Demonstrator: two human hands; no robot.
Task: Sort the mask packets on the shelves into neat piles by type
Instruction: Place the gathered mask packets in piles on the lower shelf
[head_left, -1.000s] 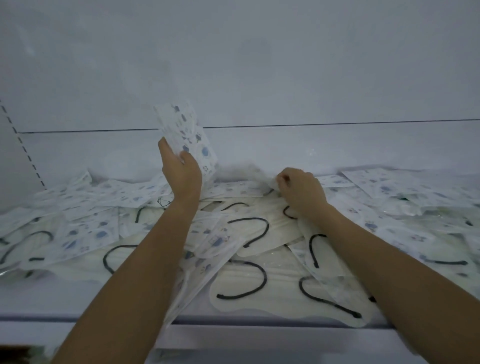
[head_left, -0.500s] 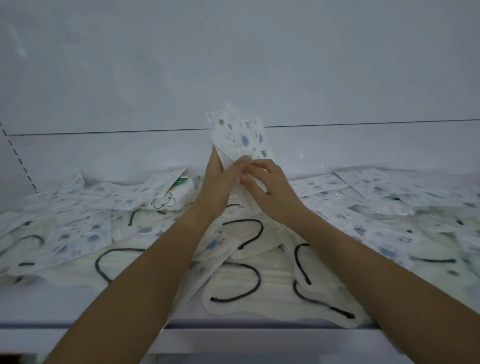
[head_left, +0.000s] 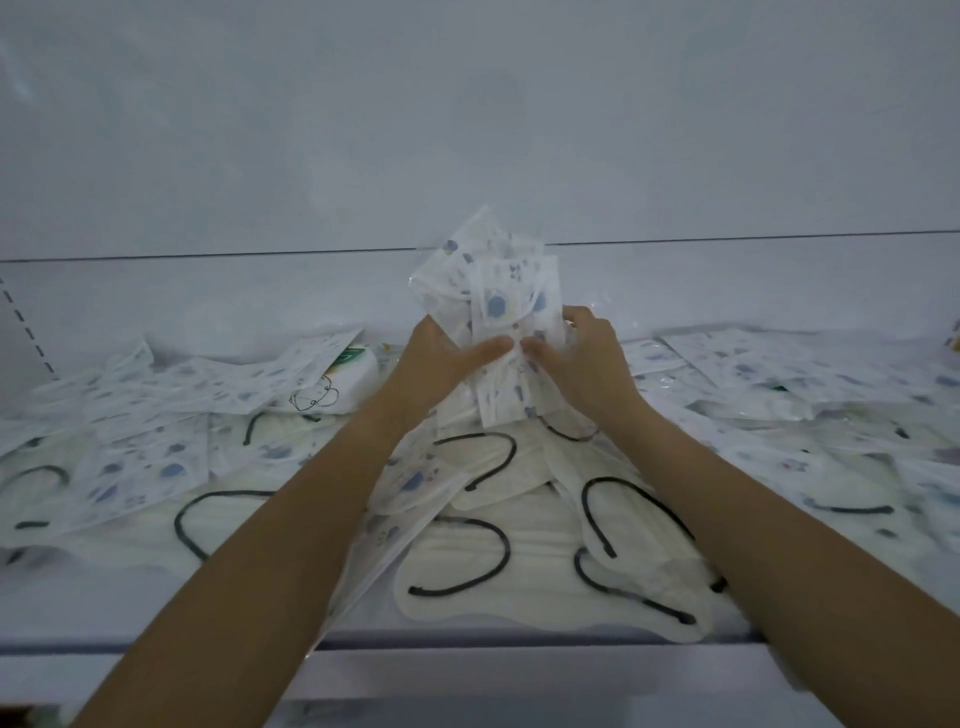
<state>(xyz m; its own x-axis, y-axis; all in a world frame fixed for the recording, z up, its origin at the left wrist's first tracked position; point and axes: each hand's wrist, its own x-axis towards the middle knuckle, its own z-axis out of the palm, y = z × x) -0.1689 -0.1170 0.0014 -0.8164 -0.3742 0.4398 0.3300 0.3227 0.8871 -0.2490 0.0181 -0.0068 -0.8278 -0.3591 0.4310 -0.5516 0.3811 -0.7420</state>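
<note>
A bunch of blue-patterned mask packets (head_left: 493, 291) stands upright above the middle of the shelf. My left hand (head_left: 441, 364) grips its left side and my right hand (head_left: 582, 358) grips its right side, thumbs nearly meeting on the front. Below and around lie white mask packets with black ear loops (head_left: 467, 561) and more patterned packets (head_left: 150, 467), all mixed in loose heaps.
A white packet with green print and a mask drawing (head_left: 337, 379) lies back left. More patterned packets (head_left: 753, 374) spread along the right. The shelf's front edge (head_left: 156, 649) runs below my arms, and the white back wall (head_left: 467, 130) rises behind.
My left hand carried its patterned packet from the left to the middle. My right hand left the heap with a packet and joined it; both now hold one bunch.
</note>
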